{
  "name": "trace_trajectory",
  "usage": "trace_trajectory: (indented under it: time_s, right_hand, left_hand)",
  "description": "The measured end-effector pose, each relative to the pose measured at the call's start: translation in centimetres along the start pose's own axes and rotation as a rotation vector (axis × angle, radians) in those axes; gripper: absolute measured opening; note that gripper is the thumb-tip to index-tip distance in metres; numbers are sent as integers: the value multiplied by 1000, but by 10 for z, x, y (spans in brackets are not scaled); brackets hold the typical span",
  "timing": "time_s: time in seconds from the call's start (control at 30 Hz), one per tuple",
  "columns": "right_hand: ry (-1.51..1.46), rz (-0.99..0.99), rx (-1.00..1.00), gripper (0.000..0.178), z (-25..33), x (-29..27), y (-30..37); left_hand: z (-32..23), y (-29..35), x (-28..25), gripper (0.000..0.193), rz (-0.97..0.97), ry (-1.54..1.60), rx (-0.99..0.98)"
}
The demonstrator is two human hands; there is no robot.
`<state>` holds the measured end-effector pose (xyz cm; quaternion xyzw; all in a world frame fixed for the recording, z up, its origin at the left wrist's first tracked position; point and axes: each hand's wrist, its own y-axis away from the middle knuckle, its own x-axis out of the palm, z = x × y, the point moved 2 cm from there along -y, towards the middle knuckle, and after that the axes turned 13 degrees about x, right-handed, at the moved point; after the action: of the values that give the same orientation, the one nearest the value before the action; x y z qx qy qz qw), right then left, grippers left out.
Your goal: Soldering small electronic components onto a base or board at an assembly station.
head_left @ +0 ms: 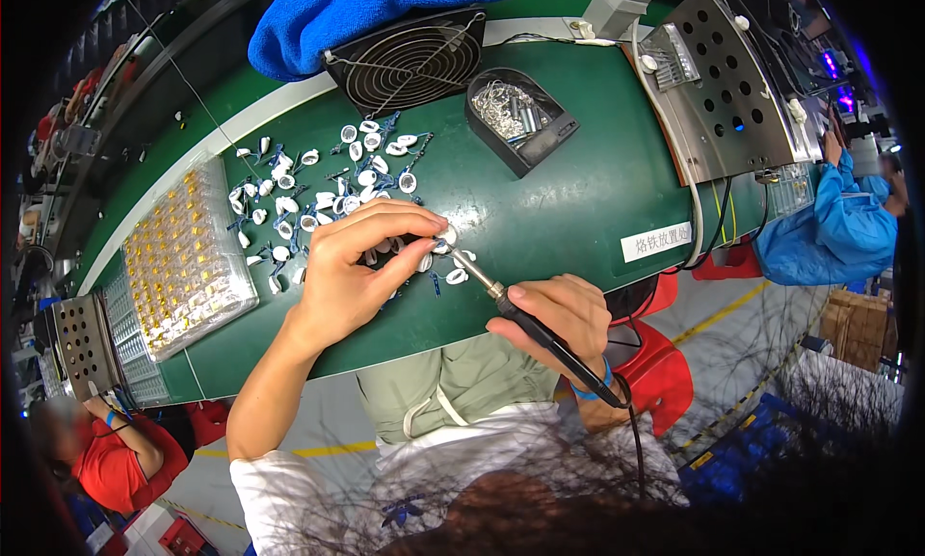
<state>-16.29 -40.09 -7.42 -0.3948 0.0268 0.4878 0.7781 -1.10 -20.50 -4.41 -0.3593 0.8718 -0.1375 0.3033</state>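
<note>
Left hand [352,272] rested on the green counter [559,209], fingers curled narrow, thumb and forefinger pinching a small white oval part [447,235] at the fingertips. Right hand [564,315] was closed around a black-handled soldering iron [540,332], held like a pen; its metal tip pointed far-left and met the pinched part, touching or just short of it, could not tell which. The iron's cord ran down past the wrist, which wore a blue band [590,390]. More white oval parts with blue leads [318,185] lay scattered on the counter just beyond and left of the left hand. A clear tray of small yellow pieces [183,262] sat further left. On the far side stood a black fan with a wire grille [409,63], and to its right a dark holder with a tangle of metal wool [520,118]. A perforated metal box [727,84] stood at far right.
</note>
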Motion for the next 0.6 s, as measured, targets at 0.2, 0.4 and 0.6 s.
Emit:
trace_trajectory:
  time_s: [0.2, 0.4, 0.6]
  right_hand:
    - [29, 66, 1, 53, 0, -2, 2]
    - [12, 39, -1, 52, 0, 0, 0]
    - [13, 38, -5, 51, 0, -2, 1]
  left_hand:
    - [-1, -2, 0, 21, -1, -16, 32]
    - [1, -2, 1, 21, -5, -32, 48]
    - [1, -2, 1, 20, -8, -42, 61]
